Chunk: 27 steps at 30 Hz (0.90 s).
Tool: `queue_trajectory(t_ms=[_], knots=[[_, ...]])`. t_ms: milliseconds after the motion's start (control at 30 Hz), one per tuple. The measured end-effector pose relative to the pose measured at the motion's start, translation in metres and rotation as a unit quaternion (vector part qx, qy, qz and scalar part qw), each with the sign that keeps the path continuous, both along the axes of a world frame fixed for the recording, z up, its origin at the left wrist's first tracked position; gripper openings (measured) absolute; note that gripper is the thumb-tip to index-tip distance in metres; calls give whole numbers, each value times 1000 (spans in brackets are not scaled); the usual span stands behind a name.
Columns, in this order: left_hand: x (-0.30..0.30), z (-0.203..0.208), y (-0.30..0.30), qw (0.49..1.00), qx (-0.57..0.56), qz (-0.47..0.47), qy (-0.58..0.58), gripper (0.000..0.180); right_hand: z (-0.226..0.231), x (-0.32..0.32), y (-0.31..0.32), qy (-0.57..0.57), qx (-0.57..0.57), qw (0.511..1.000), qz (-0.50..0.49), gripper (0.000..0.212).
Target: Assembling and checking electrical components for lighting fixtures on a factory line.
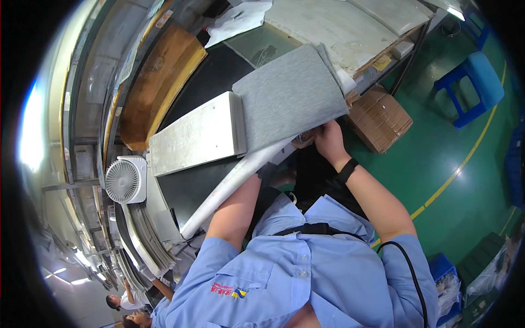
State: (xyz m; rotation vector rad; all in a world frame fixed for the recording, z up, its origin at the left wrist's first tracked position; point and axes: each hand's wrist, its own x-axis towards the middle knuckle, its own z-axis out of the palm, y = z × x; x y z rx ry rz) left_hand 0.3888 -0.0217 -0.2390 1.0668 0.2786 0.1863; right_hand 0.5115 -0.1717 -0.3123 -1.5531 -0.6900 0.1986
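My right hand [327, 143] is at the near right corner of a folded grey cloth [292, 95], beside the table edge. Its fingers curl inward around something dark and blurred that I cannot make out. My left forearm [239, 210] passes under a long white roll-shaped edge [235, 183] at the table's front. The left hand is mostly hidden below it, in shadow, so its fingers do not show. Left of the cloth, and touching it, lies a thick pale rectangular board [197, 135].
A white fan [126, 179] stands at the left, near a curved wooden board [161, 87]. White paper [239, 22] lies at the back. A cardboard box [380, 117] sits on the green floor, with a blue stool [473, 87] beyond. Other people [136, 306] are at lower left.
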Motion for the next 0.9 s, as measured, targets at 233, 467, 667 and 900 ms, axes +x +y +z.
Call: queue_trajectory(t_ms=[233,467,667,900], knots=[[8,11,-11,997,-15,63,48,56,0,3,-3,21,-9,1000,0,21],[-3,-31,12,934,-327,66,-130,57,-6,4,-4,10,-7,1000,-10,33],[-23,17,-23,990,45,115,62,42,13,4,-29,117,-23,993,-21,36],[-70,31,-84,992,62,49,100,15,6,2,-77,115,-46,991,-54,40]])
